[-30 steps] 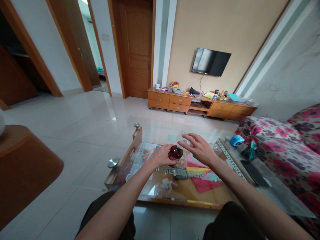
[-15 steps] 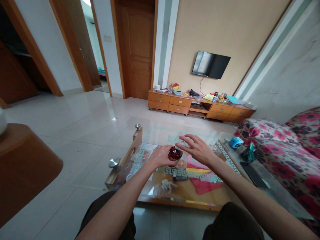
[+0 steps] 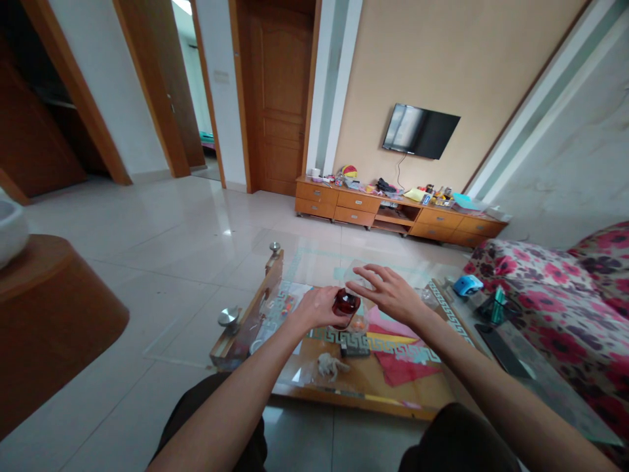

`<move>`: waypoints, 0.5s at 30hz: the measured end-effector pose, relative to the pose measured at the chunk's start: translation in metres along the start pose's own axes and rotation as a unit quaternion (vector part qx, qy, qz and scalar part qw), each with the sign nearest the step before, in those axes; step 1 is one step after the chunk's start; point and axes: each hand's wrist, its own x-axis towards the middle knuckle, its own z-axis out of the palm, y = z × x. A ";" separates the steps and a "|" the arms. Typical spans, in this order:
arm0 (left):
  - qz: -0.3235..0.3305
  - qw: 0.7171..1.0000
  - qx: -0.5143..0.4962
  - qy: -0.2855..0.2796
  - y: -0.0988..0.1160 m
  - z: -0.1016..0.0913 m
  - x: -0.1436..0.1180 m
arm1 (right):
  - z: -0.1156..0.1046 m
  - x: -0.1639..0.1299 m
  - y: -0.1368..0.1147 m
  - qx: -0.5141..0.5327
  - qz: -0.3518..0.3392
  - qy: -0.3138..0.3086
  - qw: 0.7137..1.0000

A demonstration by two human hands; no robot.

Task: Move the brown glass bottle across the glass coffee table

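Observation:
A dark red-brown bottle point(image 3: 346, 303) is wrapped in the fingers of my left hand point(image 3: 317, 307), held above the glass-topped coffee table point(image 3: 417, 387). Just above and to the right of it, my right hand point(image 3: 390, 292) has its fingers curved around a see-through piece point(image 3: 358, 270) that looks like a small clear plastic cup. That piece is hard to make out against the glass, and I cannot tell whether it touches the bottle. My right thumb is mostly hidden.
Under the glass lie a crumpled white item point(image 3: 331, 366), a dark box point(image 3: 355, 351) and red cloth point(image 3: 405, 367). To the right are a blue item point(image 3: 468, 284), a dark phone-like slab point(image 3: 504, 351) and a flowered sofa point(image 3: 555, 328). A low cabinet point(image 3: 358, 207) stands beyond.
The whole view has shifted slightly to the right as my head turned a little left. Both hands keep nearly the same pose around the bottle and the clear piece.

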 end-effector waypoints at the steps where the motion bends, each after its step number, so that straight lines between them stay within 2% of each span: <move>1: 0.006 1.000 -0.003 0.000 -0.001 -0.001 0.000 | 0.003 -0.002 -0.002 0.003 0.031 0.006 0.999; 4: 0.022 1.000 -0.009 -0.006 -0.005 -0.003 -0.004 | 0.025 -0.015 -0.009 0.034 0.169 0.050 0.984; 9: 0.017 0.999 0.030 -0.013 -0.030 0.008 -0.014 | 0.091 -0.056 -0.013 0.152 0.352 0.133 0.914; 12: 0.016 0.998 0.061 -0.010 -0.052 0.014 -0.017 | 0.117 -0.087 0.002 0.196 0.431 0.153 0.868; 15: 0.026 0.998 0.062 -0.004 -0.070 0.016 -0.014 | 0.123 -0.122 0.032 0.175 0.490 0.192 0.832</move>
